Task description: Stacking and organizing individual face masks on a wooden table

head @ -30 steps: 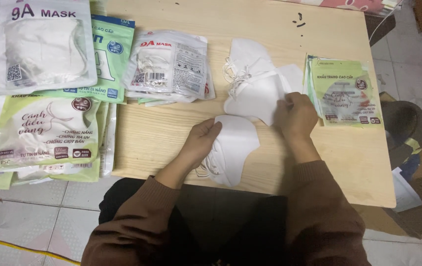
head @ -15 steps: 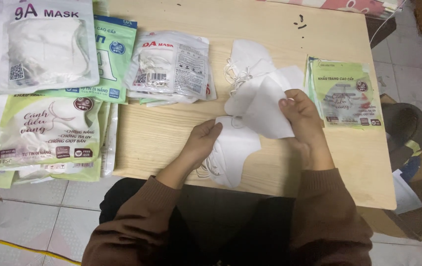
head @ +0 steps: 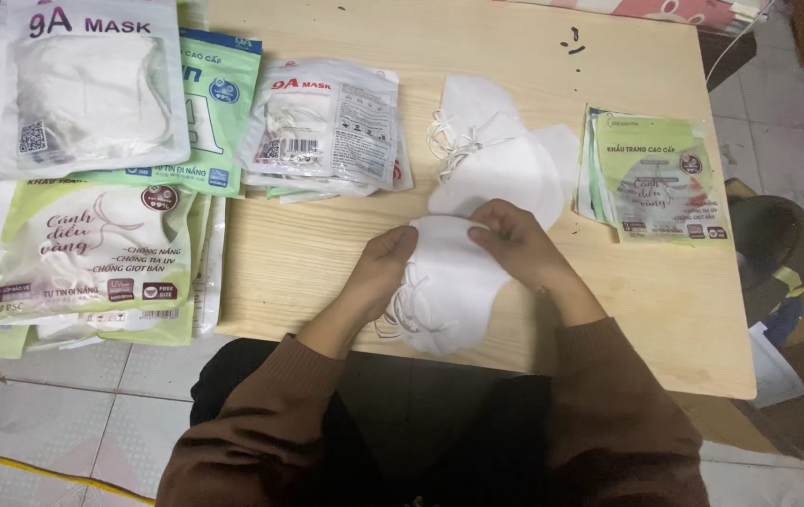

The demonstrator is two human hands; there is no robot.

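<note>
Wooden table (head: 345, 253) carried packet piles at left, green packets (head: 657, 178) at right. Loose white masks (head: 500, 160) waited unsorted. Nearer stack (head: 453, 291) seemed partly built: left hand (head: 385, 268) and right hand (head: 514, 244) pinched top mask.

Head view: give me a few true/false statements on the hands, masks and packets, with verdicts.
1. Both hands touch the near white mask stack. True.
2. The right hand holds a green packet. False: it rests on the white masks.
3. A second pile of white masks lies beyond the hands. True.
4. The green packets lie left of the left hand. False: this stack lies to the right of both hands.
</note>
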